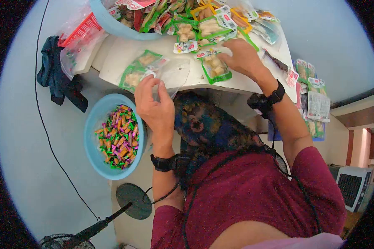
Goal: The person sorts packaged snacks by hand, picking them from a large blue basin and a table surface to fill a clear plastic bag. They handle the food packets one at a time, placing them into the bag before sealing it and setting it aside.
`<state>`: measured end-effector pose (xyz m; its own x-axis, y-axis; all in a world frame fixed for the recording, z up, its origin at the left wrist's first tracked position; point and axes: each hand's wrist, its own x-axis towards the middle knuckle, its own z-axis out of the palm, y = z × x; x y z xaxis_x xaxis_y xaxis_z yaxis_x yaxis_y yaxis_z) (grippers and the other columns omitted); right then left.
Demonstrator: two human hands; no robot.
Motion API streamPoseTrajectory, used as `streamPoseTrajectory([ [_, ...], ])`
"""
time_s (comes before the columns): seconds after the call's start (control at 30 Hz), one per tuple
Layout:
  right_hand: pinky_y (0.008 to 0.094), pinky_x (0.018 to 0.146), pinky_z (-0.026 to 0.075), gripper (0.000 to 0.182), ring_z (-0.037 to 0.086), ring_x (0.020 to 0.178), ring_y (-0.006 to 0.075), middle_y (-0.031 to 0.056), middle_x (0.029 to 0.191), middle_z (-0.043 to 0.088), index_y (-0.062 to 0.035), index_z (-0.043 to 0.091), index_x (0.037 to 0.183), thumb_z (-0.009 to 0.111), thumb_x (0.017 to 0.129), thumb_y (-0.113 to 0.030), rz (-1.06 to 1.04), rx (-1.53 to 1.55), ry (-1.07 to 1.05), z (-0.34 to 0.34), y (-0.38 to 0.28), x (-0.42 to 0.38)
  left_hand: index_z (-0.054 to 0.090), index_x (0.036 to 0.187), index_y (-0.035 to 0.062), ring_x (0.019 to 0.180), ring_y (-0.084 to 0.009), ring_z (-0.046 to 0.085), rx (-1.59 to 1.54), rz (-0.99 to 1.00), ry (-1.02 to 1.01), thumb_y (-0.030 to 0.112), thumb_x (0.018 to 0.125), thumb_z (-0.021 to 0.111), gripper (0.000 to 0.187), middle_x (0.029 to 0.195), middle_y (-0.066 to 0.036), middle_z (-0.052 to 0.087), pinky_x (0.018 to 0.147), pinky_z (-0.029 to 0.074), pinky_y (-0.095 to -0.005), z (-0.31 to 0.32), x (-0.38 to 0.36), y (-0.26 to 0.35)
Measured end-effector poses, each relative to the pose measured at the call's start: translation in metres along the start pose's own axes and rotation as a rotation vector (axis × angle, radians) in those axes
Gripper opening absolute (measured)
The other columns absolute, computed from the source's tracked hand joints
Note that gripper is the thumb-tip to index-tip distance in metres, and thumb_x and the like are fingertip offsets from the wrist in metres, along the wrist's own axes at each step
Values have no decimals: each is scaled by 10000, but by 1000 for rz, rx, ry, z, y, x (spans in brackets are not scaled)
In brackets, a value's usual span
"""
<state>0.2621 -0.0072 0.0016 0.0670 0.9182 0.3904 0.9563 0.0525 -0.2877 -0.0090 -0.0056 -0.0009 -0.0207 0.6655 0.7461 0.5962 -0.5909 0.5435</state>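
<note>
Left hand (153, 106) pinches a clear plastic bag (172, 76) at the table (112, 62) edge, the bag fanning away above the fingertips, long axis running up-right. Right hand (243, 58) lies flat, fingers spread, over a green-edged snack packet (215, 68), seemingly just pressing, not gripping.

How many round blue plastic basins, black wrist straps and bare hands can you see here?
Round blue plastic basins: 2
Black wrist straps: 2
Bare hands, left hand and right hand: 2
Total: 6
</note>
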Motion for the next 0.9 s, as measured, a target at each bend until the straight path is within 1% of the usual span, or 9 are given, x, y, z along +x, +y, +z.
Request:
streamPoseTrajectory([
  [0.07,419,925,454,543,558,1083,369,219,1133,619,-3,624,1135,669,776,-408,-49,83,-121,0,-10,10,629,889,36,994,-333,607,20,8,-4,-10,756,659,144,1031,-141,658,878,465,-410,0,1,1],
  [0.17,416,971,425,652,533,1123,378,254,1242,547,10,572,1211,673,736,-425,-6,73,-399,-7,-23,25,652,909,27,980,-307,633,64,56,9,1,761,662,151,1022,-142,675,887,474,-374,-2,1,0],
  [0.27,418,996,404,707,512,1149,382,276,1257,521,37,537,1246,659,724,-425,-37,155,-369,-15,-29,23,650,900,30,982,-309,633,39,65,14,-2,751,668,154,1025,-140,675,888,474,-379,-3,1,-4],
  [0.37,437,955,434,661,548,1080,413,310,1158,563,62,536,1208,634,742,-396,5,99,-265,5,-15,18,647,893,31,982,-306,632,61,82,12,-3,747,670,151,1024,-138,675,890,474,-384,-3,2,-6],
  [0.57,482,808,485,415,613,887,429,304,913,625,71,591,963,586,801,-311,261,14,-311,-13,-37,-7,624,876,18,995,-341,601,39,81,14,-13,747,658,136,1014,-149,657,888,451,-417,-2,1,-5],
  [0.67,496,725,521,380,638,759,429,248,824,654,28,629,876,589,820,-345,208,-71,-277,-17,-39,-20,625,877,18,994,-342,602,26,84,16,-13,747,658,138,1017,-147,658,888,451,-419,0,0,-7],
  [0.77,484,778,516,416,636,843,414,251,902,653,10,636,987,611,803,-362,137,-163,-156,-22,-30,-17,627,881,19,998,-341,600,14,80,16,-13,747,659,141,1022,-148,657,888,451,-419,0,0,-5],
  [0.87,468,861,489,503,603,969,401,244,990,637,-8,612,1134,634,784,-369,-158,-73,137,-5,-6,-18,650,885,34,971,-306,637,92,112,15,7,752,676,139,1023,-136,679,870,482,-378,-2,0,-6],
  [0.9,448,897,467,524,577,1015,388,230,1059,611,-16,584,1186,631,787,-353,-121,-40,-6,-5,-2,-16,650,883,35,970,-306,637,84,112,13,8,752,677,137,1021,-136,679,871,482,-378,-2,0,-6],
])
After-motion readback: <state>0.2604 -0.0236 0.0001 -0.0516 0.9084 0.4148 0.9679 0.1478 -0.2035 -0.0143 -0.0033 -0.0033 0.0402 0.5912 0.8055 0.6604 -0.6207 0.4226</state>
